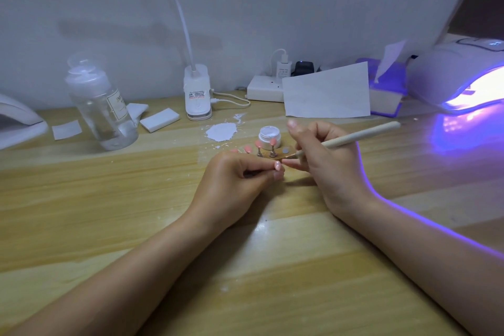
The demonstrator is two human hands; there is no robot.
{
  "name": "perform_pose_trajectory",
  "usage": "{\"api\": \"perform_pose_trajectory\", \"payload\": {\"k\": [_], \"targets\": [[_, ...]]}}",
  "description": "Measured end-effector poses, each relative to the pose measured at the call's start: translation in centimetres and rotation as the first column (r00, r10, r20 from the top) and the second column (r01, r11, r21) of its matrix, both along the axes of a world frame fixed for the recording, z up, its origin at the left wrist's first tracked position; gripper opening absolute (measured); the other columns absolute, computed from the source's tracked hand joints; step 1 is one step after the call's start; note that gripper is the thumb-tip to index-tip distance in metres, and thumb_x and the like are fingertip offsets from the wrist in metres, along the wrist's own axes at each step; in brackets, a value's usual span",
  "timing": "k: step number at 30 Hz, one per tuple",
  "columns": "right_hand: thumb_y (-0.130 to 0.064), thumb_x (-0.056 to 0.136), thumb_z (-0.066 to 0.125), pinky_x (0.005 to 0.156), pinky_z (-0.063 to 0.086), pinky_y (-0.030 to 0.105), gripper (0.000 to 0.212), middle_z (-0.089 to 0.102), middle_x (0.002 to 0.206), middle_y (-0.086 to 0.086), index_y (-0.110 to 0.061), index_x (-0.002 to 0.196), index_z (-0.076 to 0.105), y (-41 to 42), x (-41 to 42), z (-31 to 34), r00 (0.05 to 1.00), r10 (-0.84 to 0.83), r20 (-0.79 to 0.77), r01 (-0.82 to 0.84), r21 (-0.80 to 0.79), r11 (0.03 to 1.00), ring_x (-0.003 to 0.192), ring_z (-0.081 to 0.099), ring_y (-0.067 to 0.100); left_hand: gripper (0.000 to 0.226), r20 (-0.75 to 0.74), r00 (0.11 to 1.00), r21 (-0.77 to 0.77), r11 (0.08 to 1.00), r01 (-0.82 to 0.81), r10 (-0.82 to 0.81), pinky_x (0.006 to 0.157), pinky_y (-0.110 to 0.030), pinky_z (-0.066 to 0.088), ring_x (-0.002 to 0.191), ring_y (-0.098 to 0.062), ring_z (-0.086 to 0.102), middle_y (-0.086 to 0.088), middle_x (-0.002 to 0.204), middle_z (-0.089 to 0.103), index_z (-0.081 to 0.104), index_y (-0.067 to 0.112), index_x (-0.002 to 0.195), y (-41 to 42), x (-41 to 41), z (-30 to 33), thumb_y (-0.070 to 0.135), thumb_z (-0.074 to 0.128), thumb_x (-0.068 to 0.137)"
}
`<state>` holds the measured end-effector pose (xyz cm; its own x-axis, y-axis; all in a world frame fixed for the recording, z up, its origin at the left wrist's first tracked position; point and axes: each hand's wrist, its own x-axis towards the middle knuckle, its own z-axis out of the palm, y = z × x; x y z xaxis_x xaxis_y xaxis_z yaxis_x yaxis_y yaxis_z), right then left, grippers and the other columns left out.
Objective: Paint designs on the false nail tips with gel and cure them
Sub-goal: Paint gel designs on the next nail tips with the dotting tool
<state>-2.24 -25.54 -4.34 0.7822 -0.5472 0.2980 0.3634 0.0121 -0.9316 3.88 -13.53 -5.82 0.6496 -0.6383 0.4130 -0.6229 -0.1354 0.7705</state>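
Observation:
My left hand (237, 180) rests on the wooden table and pinches a small holder with a pink false nail tip (277, 165) on its end. My right hand (327, 161) grips a thin wooden-handled brush (362, 135), its tip pointing left towards that nail tip. Behind my hands stands a wooden base (281, 154) with pink nail tips (272, 142) on metal stands. An open white gel pot (269, 135) sits just beyond it. A curing lamp (461, 76) glows violet at the far right.
A clear pump bottle (102, 106) stands at the left, with white pads (159, 116) beside it. A desk lamp base (197, 93), a power strip (266, 87), a sheet of paper (326, 93) and a tissue box (387, 90) line the back. White spilt patch (221, 131) on the table.

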Motion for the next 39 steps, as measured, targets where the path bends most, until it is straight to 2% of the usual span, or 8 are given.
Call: {"api": "perform_pose_trajectory", "payload": {"k": [4, 13, 18, 23, 26, 30, 32, 39], "targets": [[-0.002, 0.082, 0.064, 0.054, 0.05, 0.02, 0.027, 0.052, 0.04, -0.007, -0.016, 0.075, 0.041, -0.32, -0.12, -0.28, 0.998, 0.064, -0.022, -0.066, -0.118, 0.991, 0.037, 0.053, 0.006, 0.02, -0.024, 1.0, -0.02, 1.0, 0.016, -0.016, 0.061, -0.009, 0.039, 0.061, 0.01, 0.049, 0.026, 0.075, 0.066, 0.072, 0.024, 0.091, 0.1, -0.01, 0.02, 0.009, 0.07, 0.078], [0.002, 0.08, 0.066, 0.06, 0.047, 0.021, 0.042, 0.052, 0.043, 0.001, -0.011, 0.051, 0.037, -0.18, -0.05, -0.51, 0.994, 0.107, -0.007, -0.107, -0.104, 0.989, 0.049, 0.061, 0.015, 0.02, 0.006, 1.0, -0.021, 1.0, 0.013, -0.013, 0.059, -0.007, 0.035, 0.06, 0.012, 0.047, 0.033, 0.077, 0.059, 0.069, 0.018, 0.094, 0.13, -0.09, 0.28, 0.007, 0.07, 0.077], [0.009, 0.08, 0.06, 0.05, 0.04, 0.007, 0.043, 0.052, 0.036, -0.005, -0.01, 0.05, 0.036, 0.05, -0.1, -0.42, 0.995, 0.102, -0.016, -0.103, -0.133, 0.986, 0.04, 0.055, 0.006, 0.017, 0.004, 1.0, -0.019, 1.0, 0.014, -0.014, 0.059, -0.006, 0.037, 0.062, 0.014, 0.049, 0.028, 0.08, 0.063, 0.072, 0.015, 0.091, 0.08, -0.01, 0.11, 0.006, 0.07, 0.076], [0.014, 0.075, 0.057, 0.046, 0.039, 0.008, 0.041, 0.052, 0.036, -0.005, -0.009, 0.049, 0.037, 0.12, -0.14, -0.22, 0.996, 0.081, -0.038, -0.086, -0.136, 0.987, 0.038, 0.053, 0.003, 0.016, 0.013, 1.0, -0.035, 0.999, 0.018, -0.017, 0.06, -0.003, 0.035, 0.061, 0.023, 0.048, -0.003, 0.08, 0.072, 0.072, 0.008, 0.09, 0.02, 0.01, -0.06, 0.003, 0.071, 0.075], [0.017, 0.072, 0.056, 0.044, 0.039, 0.009, 0.039, 0.05, 0.036, -0.005, -0.008, 0.05, 0.036, 0.12, -0.19, -0.12, 0.995, 0.084, -0.048, -0.09, -0.132, 0.987, 0.037, 0.053, 0.002, 0.016, 0.01, 1.0, -0.028, 0.999, 0.021, -0.021, 0.061, -0.002, 0.035, 0.062, 0.025, 0.047, -0.003, 0.082, 0.072, 0.072, 0.007, 0.091, 0.01, 0.03, -0.16, 0.003, 0.07, 0.076], [0.019, 0.071, 0.054, 0.047, 0.04, 0.007, 0.04, 0.05, 0.035, -0.005, -0.008, 0.049, 0.036, 0.24, -0.27, 0.0, 0.993, 0.108, -0.045, -0.113, -0.123, 0.986, 0.04, 0.055, 0.001, 0.016, 0.0, 1.0, -0.024, 0.999, 0.025, -0.025, 0.059, -0.003, 0.034, 0.057, 0.022, 0.045, 0.024, 0.077, 0.065, 0.072, 0.009, 0.091, 0.06, 0.04, -0.15, 0.004, 0.07, 0.076], [0.02, 0.071, 0.053, 0.047, 0.04, 0.007, 0.039, 0.05, 0.035, -0.004, -0.008, 0.05, 0.037, 0.29, -0.23, 0.01, 0.993, 0.111, -0.04, -0.115, -0.119, 0.986, 0.041, 0.056, 0.0, 0.016, 0.001, 1.0, -0.022, 0.999, 0.023, -0.023, 0.058, -0.002, 0.033, 0.057, 0.023, 0.044, 0.028, 0.082, 0.063, 0.072, 0.008, 0.091, 0.06, 0.05, -0.15, 0.003, 0.07, 0.076], [0.02, 0.072, 0.054, 0.045, 0.038, 0.006, 0.039, 0.049, 0.034, -0.006, -0.008, 0.05, 0.037, 0.32, -0.24, 0.04, 0.994, 0.107, -0.036, -0.111, -0.138, 0.984, 0.036, 0.052, 0.0, 0.015, 0.0, 1.0, -0.023, 1.0, 0.012, -0.012, 0.059, -0.004, 0.034, 0.058, 0.021, 0.046, 0.004, 0.078, 0.072, 0.073, 0.009, 0.089, 0.0, 0.05, -0.13, 0.004, 0.071, 0.076]]}}
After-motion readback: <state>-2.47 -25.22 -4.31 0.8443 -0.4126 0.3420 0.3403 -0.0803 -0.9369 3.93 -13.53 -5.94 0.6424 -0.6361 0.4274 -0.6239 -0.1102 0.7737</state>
